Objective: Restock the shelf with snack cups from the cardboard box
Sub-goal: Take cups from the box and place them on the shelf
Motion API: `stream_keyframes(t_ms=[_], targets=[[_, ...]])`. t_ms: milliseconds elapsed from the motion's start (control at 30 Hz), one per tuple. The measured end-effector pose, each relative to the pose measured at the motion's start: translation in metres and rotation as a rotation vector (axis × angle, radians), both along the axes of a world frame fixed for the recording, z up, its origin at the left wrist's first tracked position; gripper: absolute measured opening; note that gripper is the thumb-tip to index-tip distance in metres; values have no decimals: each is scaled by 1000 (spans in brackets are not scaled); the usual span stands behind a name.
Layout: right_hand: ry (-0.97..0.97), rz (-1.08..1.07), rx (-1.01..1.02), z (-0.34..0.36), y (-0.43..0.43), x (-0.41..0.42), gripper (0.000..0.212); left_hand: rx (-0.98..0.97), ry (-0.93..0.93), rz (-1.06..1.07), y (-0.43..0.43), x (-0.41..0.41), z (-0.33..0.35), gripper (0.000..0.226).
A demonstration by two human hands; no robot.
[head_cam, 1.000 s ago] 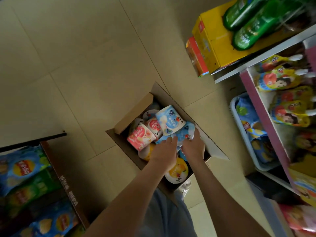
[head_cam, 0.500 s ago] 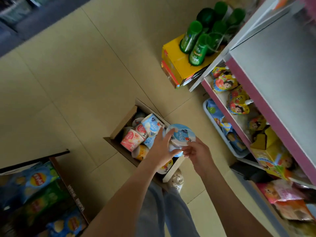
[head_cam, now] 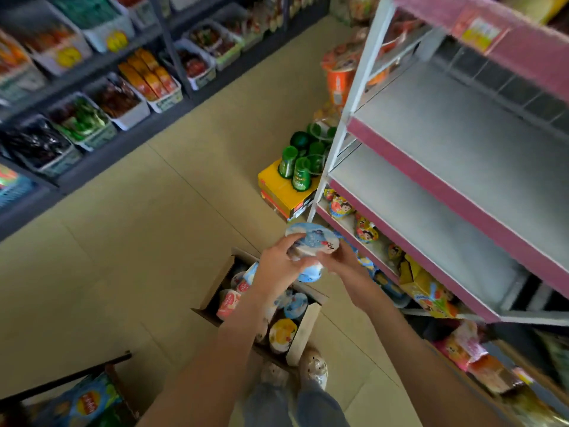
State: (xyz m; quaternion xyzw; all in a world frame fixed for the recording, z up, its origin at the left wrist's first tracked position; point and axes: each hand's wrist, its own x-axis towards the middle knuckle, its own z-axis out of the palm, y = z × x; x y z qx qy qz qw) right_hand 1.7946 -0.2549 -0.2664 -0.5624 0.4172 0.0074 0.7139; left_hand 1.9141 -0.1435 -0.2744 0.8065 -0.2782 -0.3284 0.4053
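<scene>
Two blue snack cups (head_cam: 312, 241) stacked, held above cardboard box (head_cam: 303, 331). Left hand (head_cam: 278, 269) fingers clamped on upper cup; right hand (head_cam: 340, 261) fingers wrapped under lower cup. Risk: stack shears apart during lift, lower cup drops. Risk: cups strike pink shelf edge (head_cam: 431, 186) of bare gray shelf (head_cam: 480, 155).

Little lettering is coming through clearly. The blue snack cup (head_cam: 312, 241) is showing dark script along the lid's right edge, too blurred to read. White lettering is running down the green bottles (head_cam: 300, 174), too small to make out. The chip bag (head_cam: 84, 403) at the lower left is bearing a red-and-yellow round logo whose wording is staying illegible. The shelf tags are blurring out completely.
</scene>
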Motion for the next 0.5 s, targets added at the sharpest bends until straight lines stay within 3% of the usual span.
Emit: stream_keyframes(t_ms=[133, 233, 400, 500], targets=[[-91, -6, -117, 18, -6, -9, 106, -47, 1, -108, -28, 10, 22, 51], [-134, -37, -349, 14, -24, -10, 119, -130, -43, -197, -61, 20, 30, 50], [-218, -283, -470, 4, -72, -5, 101, -240, -28, -295, -124, 23, 30, 47], [-314, -417, -478, -1, -111, 0, 85, -345, 41, -270, -167, 20, 19, 63]])
